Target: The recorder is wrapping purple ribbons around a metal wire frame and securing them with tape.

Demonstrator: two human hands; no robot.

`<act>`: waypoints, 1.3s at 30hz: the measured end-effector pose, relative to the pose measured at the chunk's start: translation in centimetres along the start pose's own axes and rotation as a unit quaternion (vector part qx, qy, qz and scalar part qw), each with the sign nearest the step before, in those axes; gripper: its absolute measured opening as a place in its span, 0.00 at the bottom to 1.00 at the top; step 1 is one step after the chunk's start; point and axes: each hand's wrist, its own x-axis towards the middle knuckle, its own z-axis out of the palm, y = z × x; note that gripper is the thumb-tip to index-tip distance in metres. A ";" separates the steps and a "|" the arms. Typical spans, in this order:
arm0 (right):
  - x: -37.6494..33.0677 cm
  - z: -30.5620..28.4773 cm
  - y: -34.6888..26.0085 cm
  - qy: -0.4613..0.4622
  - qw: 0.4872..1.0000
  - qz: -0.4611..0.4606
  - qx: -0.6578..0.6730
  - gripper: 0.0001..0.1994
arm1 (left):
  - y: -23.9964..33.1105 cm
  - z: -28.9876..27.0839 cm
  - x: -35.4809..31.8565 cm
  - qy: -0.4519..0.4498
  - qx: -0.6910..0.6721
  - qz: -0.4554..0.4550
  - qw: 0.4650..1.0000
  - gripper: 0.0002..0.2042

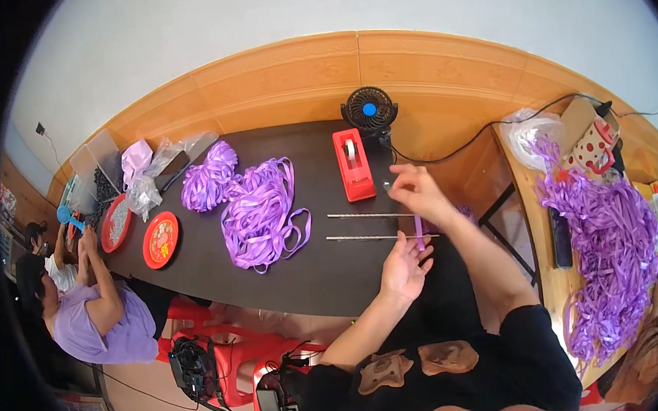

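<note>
Two thin metal rods, a far one [367,215] and a near one [361,238], lie roughly parallel at the right end of the dark table. A strip of purple ribbon [419,231] crosses both near their right ends. My left hand [405,267] is palm up beside the near rod, fingers apart, touching the rod and close to the ribbon's lower end. Above the rods, my right hand [421,191] pinches a small clear piece [387,185] that looks like tape. A red tape dispenser [354,170] stands just left of that hand.
Heaps of purple ribbon [262,217] cover the table's middle; more ribbon [611,256] fills a wooden side table. A small black fan [369,109] stands at the back edge, with its cable along the wall. Red plates [161,240] lie left, near a person in lilac [103,325].
</note>
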 end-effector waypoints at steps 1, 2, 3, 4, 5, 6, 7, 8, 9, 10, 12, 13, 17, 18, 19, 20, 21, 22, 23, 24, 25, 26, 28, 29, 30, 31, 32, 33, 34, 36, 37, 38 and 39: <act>-0.1 -1.8 0.0 -0.073 0.994 0.009 0.079 0.03 | 0.0 -0.1 0.0 0.006 0.005 0.003 1.000 0.27; -0.3 -3.8 0.1 -0.139 0.978 0.018 0.155 0.03 | 0.0 0.2 0.2 0.008 0.014 0.004 1.000 0.28; -0.6 -5.1 0.1 -0.186 0.949 0.091 0.238 0.04 | 0.0 0.0 0.2 0.006 0.021 0.009 1.000 0.29; -0.8 -5.7 0.6 -0.222 0.956 0.062 0.183 0.04 | 0.1 -0.2 0.2 0.007 0.022 0.006 1.000 0.29; -1.2 -6.4 1.1 -0.255 0.958 0.033 0.127 0.04 | 0.0 -0.2 0.2 0.007 0.020 0.007 1.000 0.28; -1.4 -6.7 2.5 -0.303 0.943 0.018 0.136 0.05 | 0.0 -0.2 0.2 0.006 0.019 0.007 1.000 0.28; -1.6 -6.7 3.4 -0.318 0.942 0.005 0.105 0.05 | 0.0 -0.1 0.2 0.005 0.021 0.003 1.000 0.28; -1.8 -6.3 3.4 -0.336 0.939 -0.009 0.074 0.06 | 0.1 -0.1 0.1 0.003 0.022 0.008 1.000 0.28; -2.1 -6.0 3.4 -0.343 0.937 0.005 0.070 0.05 | 0.2 -0.1 0.0 0.000 0.023 0.014 1.000 0.28; -2.2 -5.8 3.4 -0.343 0.937 0.006 0.072 0.05 | 0.2 -0.1 -0.1 -0.002 0.024 0.020 1.000 0.27; -2.2 -5.5 3.5 -0.344 0.937 -0.025 0.046 0.07 | 0.1 -0.3 0.0 -0.004 0.024 0.017 1.000 0.27; -2.2 -5.6 3.6 -0.342 0.938 -0.025 0.048 0.07 | 0.1 -0.4 0.1 -0.007 0.025 0.018 0.999 0.27; -1.8 -5.6 3.8 -0.341 0.939 -0.044 0.005 0.07 | 0.1 -0.2 0.1 -0.007 0.024 0.016 1.000 0.27; -1.7 -5.6 4.0 -0.348 0.937 -0.045 0.007 0.08 | 0.1 -0.1 -0.1 -0.006 0.025 0.014 1.000 0.27; -1.7 -5.6 4.1 -0.354 0.934 -0.046 0.008 0.08 | 0.1 0.0 -0.3 -0.007 0.025 0.018 1.000 0.27; -1.8 -5.5 4.3 -0.353 0.935 -0.044 0.009 0.08 | 0.2 0.1 -0.3 -0.008 0.025 0.021 0.999 0.27; -1.9 -5.4 4.4 -0.342 0.939 -0.037 0.005 0.09 | 0.2 0.1 -0.3 -0.008 0.026 0.019 0.999 0.27; -2.0 -5.3 4.6 -0.330 0.944 -0.030 0.000 0.09 | 0.2 0.1 -0.2 -0.009 0.026 0.017 0.999 0.27; -2.0 -5.1 4.4 -0.331 0.943 -0.029 0.001 0.09 | 0.2 0.1 -0.3 -0.009 0.025 0.018 0.999 0.27; -2.2 -5.0 4.2 -0.316 0.948 -0.030 -0.034 0.09 | 0.2 0.1 -0.4 -0.008 0.025 0.018 1.000 0.27; -2.3 -4.9 4.0 -0.302 0.950 -0.030 -0.068 0.09 | 0.3 0.1 -0.4 -0.007 0.024 0.017 1.000 0.27; -2.4 -4.7 3.8 -0.303 0.950 -0.029 -0.068 0.09 | 0.3 0.1 -0.4 -0.006 0.024 0.017 1.000 0.27; -2.7 -4.4 3.4 -0.267 0.957 -0.009 -0.115 0.09 | 0.3 0.1 -0.4 -0.006 0.021 0.018 1.000 0.27; -2.8 -4.3 3.2 -0.268 0.957 -0.009 -0.115 0.09 | 0.2 0.1 -0.4 -0.008 0.020 0.020 1.000 0.27; -2.8 -4.2 3.0 -0.254 0.956 0.002 -0.145 0.09 | 0.2 0.1 -0.4 -0.007 0.019 0.020 1.000 0.27; -2.9 -4.1 2.8 -0.239 0.955 0.013 -0.175 0.09 | 0.2 0.2 -0.4 -0.006 0.020 0.021 1.000 0.27; -2.8 -3.9 2.0 -0.240 0.955 0.013 -0.175 0.09 | 0.2 0.3 -0.4 -0.003 0.020 0.022 1.000 0.27; -2.7 -3.8 0.8 -0.243 0.941 0.060 -0.229 0.10 | 0.2 0.3 -0.4 -0.003 0.019 0.022 1.000 0.27; -2.6 -3.6 -0.2 -0.244 0.922 0.107 -0.282 0.10 | 0.2 0.4 -0.4 -0.001 0.016 0.021 1.000 0.26; -3.3 -2.7 -1.7 -0.194 0.911 0.090 -0.353 0.11 | 0.2 0.3 -0.5 -0.001 0.013 0.020 1.000 0.24; -3.8 -2.2 -2.4 -0.143 0.893 0.075 -0.421 0.11 | 0.1 0.2 -0.4 -0.008 0.004 0.022 1.000 0.23; -4.3 -1.7 -3.0 -0.113 0.879 0.059 -0.459 0.12 | 0.1 0.2 -0.4 -0.014 -0.005 0.024 1.000 0.21; -4.8 -1.5 -3.0 -0.111 0.879 0.060 -0.460 0.12 | 0.1 0.4 -0.4 -0.015 -0.004 0.023 1.000 0.21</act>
